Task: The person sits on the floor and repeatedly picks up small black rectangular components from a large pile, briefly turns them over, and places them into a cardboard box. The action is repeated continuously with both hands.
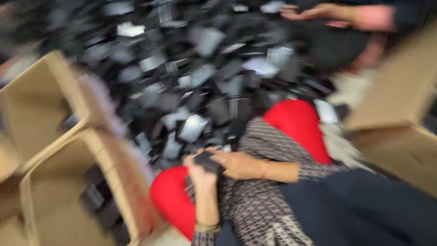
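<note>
The whole view is motion-blurred. My left hand (200,176) and my right hand (239,164) meet over my lap, both gripping a small dark flat object (207,160). Each wrist wears a bracelet. Under my hands lies patterned grey-and-black fabric (259,200), with a rounded red shape (298,122) on one side and a second red shape (170,198) on the other. Just beyond my hands spreads a large heap of dark flat pieces (195,77) mixed with silvery ones.
Two open cardboard boxes stand at the left, the nearer box (68,191) holding a few dark pieces and the farther box (36,105) behind it. More cardboard (400,118) stands at the right. Another person's hand (318,11) reaches over the heap at the top right.
</note>
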Action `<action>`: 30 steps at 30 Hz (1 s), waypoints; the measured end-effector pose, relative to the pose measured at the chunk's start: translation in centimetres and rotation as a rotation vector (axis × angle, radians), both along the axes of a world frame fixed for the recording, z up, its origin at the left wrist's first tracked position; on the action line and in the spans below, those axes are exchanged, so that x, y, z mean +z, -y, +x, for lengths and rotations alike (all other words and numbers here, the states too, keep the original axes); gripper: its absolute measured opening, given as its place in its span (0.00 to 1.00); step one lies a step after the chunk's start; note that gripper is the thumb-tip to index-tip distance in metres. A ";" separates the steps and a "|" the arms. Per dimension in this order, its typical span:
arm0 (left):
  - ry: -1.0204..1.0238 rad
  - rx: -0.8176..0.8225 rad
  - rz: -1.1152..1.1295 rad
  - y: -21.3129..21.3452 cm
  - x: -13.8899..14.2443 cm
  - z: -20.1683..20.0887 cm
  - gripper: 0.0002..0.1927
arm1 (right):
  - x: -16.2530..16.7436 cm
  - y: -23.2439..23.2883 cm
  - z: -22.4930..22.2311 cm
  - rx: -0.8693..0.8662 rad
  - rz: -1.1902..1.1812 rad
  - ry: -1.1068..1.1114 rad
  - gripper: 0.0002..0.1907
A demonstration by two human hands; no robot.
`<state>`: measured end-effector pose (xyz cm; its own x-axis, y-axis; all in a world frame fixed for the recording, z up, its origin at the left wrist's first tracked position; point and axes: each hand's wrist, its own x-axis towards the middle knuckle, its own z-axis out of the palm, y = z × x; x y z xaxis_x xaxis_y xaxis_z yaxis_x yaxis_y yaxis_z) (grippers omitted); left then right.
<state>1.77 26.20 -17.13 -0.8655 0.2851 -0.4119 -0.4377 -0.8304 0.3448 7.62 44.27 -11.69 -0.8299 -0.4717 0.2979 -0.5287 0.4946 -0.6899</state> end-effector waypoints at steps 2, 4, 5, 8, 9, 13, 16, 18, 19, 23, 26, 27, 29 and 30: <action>0.037 0.182 -0.038 1.0 0.3 0.0 0.35 | 0.3 1.3 -1.2 -0.033 0.036 0.210 0.32; -0.252 0.387 -0.609 2.1 1.0 0.6 0.26 | 0.8 3.0 -2.2 -0.177 0.055 0.352 0.29; -0.447 0.462 -0.854 3.0 1.6 0.8 0.22 | 1.2 3.7 -2.5 -0.154 0.046 0.373 0.27; -0.445 0.519 -1.231 6.6 4.3 2.0 0.19 | 2.3 6.2 -3.3 0.029 -0.176 0.381 0.27; -0.370 0.495 -1.272 7.4 5.3 2.3 0.19 | 2.6 6.9 -3.4 0.087 -0.288 0.378 0.28; -0.446 0.591 -1.332 9.5 7.7 3.4 0.22 | 3.1 9.7 -3.4 0.076 -0.349 0.370 0.21; -0.586 0.621 -1.558 11.0 8.8 3.2 0.22 | 2.8 10.5 -3.9 0.068 -0.262 0.291 0.22; -0.776 0.677 -1.726 12.8 10.2 3.5 0.20 | 2.9 9.1 -4.6 0.106 -0.236 0.187 0.28; -0.921 0.815 -1.797 15.0 11.5 3.4 0.20 | 3.1 7.7 -5.0 0.124 -0.213 0.085 0.31; -0.328 1.173 -2.151 24.8 18.7 3.4 0.31 | 4.0 -2.4 -5.1 -0.188 0.143 -0.009 0.32; -0.487 1.172 -2.453 24.5 19.8 3.8 0.34 | 3.4 -10.2 -2.4 -0.571 0.434 -0.006 0.29; -0.566 1.169 -2.476 22.7 19.2 3.6 0.32 | 2.5 -11.7 -1.2 -0.649 0.592 -0.163 0.34; -0.650 0.979 -2.167 16.4 16.1 3.0 0.24 | -0.1 -13.0 1.6 -0.778 0.926 -0.469 0.46; -0.648 0.768 -1.466 12.0 13.8 1.7 0.32 | -1.7 -13.1 2.9 -0.731 0.902 -0.435 0.38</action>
